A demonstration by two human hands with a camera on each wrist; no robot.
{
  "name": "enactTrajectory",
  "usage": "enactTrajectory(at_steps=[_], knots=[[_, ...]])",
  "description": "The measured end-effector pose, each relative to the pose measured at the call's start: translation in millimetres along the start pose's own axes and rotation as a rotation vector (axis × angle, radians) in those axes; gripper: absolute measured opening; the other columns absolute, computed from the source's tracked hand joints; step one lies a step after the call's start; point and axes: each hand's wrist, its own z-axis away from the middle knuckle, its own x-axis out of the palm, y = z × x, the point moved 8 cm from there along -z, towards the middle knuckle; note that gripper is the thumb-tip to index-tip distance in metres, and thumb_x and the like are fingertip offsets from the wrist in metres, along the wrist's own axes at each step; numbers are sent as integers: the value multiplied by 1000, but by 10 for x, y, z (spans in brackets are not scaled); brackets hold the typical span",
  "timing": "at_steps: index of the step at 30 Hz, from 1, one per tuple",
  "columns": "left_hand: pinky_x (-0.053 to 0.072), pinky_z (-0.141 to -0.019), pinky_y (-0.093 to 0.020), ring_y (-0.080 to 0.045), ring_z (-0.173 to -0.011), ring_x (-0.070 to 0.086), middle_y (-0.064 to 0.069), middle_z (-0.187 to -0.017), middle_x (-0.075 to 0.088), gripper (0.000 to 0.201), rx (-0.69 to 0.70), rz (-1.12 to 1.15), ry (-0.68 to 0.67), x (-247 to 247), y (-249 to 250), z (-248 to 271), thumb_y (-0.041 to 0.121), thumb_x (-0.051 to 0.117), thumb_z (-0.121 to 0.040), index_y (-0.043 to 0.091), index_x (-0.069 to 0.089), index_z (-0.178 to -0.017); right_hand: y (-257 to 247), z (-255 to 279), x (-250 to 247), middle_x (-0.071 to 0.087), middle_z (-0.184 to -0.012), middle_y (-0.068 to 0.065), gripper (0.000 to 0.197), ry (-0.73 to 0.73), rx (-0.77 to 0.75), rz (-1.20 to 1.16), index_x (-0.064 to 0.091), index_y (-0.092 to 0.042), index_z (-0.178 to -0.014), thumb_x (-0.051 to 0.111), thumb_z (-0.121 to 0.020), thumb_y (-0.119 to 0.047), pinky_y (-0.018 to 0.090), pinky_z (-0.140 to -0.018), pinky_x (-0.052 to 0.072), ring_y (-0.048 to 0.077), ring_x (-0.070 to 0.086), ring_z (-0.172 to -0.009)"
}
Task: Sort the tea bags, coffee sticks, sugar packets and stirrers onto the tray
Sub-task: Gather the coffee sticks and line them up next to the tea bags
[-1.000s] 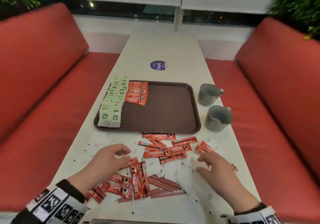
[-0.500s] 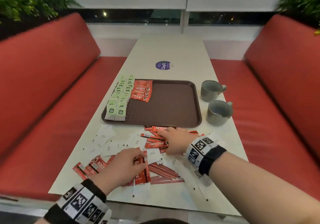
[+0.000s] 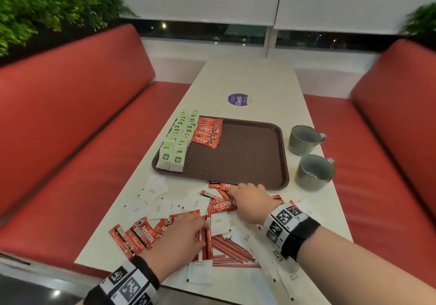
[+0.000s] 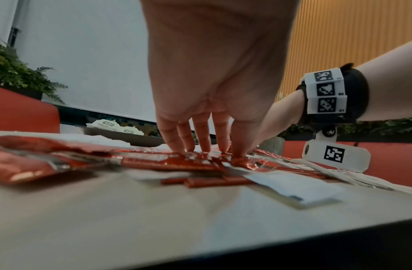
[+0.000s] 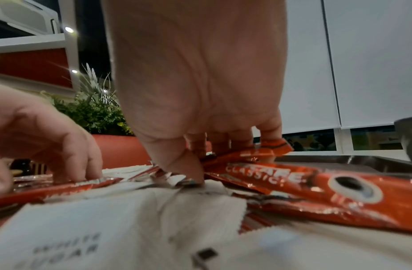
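Observation:
A brown tray point(image 3: 238, 158) carries two rows of green tea bags point(image 3: 180, 139) along its left side and a stack of red coffee sticks point(image 3: 207, 131) beside them. Loose coffee sticks point(image 3: 223, 206), white sugar packets point(image 3: 153, 190) and thin red stirrers point(image 3: 232, 251) lie mixed on the table in front of it. My left hand point(image 3: 200, 225) presses straight fingers point(image 4: 201, 138) flat on coffee sticks point(image 4: 168, 161). Just before the tray's front rim, my right hand point(image 3: 236, 191) curls over several sticks. Thumb and fingers point(image 5: 189, 169) pinch them, one stick point(image 5: 267, 148) lifted.
Two grey mugs point(image 3: 304, 139) point(image 3: 315, 172) stand right of the tray. A purple sticker point(image 3: 238, 99) marks the table beyond it. Red benches point(image 3: 70, 127) flank the narrow white table point(image 3: 250, 78), whose near edge runs just behind my wrists.
My right hand moved forward and left from the table's right side to the sticks by the tray. The left hand shifted right onto the near sticks. My head view has pulled back.

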Motion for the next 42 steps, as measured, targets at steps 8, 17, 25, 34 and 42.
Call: enactTrajectory(at_steps=[8, 17, 25, 34, 42], knots=[[29, -104, -20, -4, -126, 37, 18, -125, 48, 34, -39, 113, 103, -213, -26, -47, 34, 57, -92, 31, 52, -126, 98, 34, -159, 51, -94, -1, 18, 67, 47, -127, 40, -21, -94, 38, -84, -6, 42, -85, 33, 26, 53, -96], [34, -103, -40, -20, -126, 38, 3, -137, 47, 51, 152, -307, -80, -134, 292, -652, 41, 55, -87, 25, 43, -135, 238, 211, -386, 48, -80, -4, 16, 218, 96, -614, 40, -22, -87, 38, -90, -7, 24, -69, 42, 17, 53, -78], [35, -98, -40, -23, -121, 40, -1, -129, 49, 36, 235, -535, -133, 3, 324, -846, 12, 46, -92, 20, 48, -127, 806, 663, -227, 37, -67, 3, 22, 541, 407, -1705, 49, -15, -73, 43, -57, -2, 31, -56, 25, 17, 34, -58], [37, -76, -35, -23, -87, 51, -4, -95, 60, 17, 269, -236, -61, -271, 511, -862, 5, 35, -95, 23, 36, -94, 801, 754, -256, 36, -67, 1, 21, 569, 258, -2248, 44, -13, -80, 39, -69, 4, 31, -61, 32, 16, 37, -58], [39, -54, -24, -14, -58, 46, -5, -71, 51, 17, -7, 824, -298, -313, 643, -831, 10, 42, -94, 12, 54, -106, 311, 395, -575, 39, -67, 3, 25, 483, 203, -2044, 38, -13, -79, 37, -85, 12, 33, -53, 30, 17, 40, -57]])
